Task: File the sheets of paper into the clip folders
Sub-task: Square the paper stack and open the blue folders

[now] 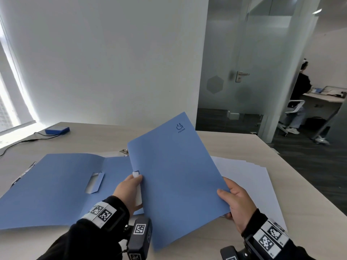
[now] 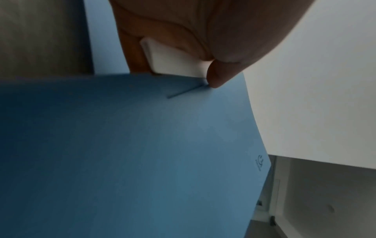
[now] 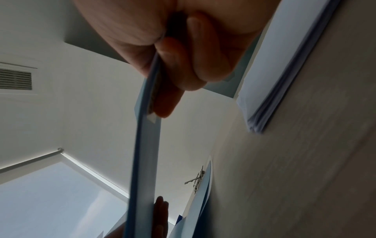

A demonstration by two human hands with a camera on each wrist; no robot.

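Note:
A closed blue clip folder [image 1: 176, 175] is held tilted above the table between both hands. My left hand [image 1: 129, 188] pinches its left spine edge, thumb on the cover [image 2: 162, 145] beside a white label strip [image 2: 175, 61]. My right hand [image 1: 236, 201] pinches the right edge, thumb on top and fingers underneath [image 3: 179, 67]. A second blue folder [image 1: 56, 188] lies open flat at the left, its metal clip [image 1: 124, 152] at the far edge. A stack of white paper sheets [image 1: 253, 177] lies on the table under the held folder's right side.
The light wooden table [image 1: 234, 143] ends at the right. A blue box [image 1: 57, 129] with a black cable [image 1: 16, 145] sits at the far left. A white wall stands behind; a glass door [image 1: 242, 74] and a seated person [image 1: 298, 94] are at the right.

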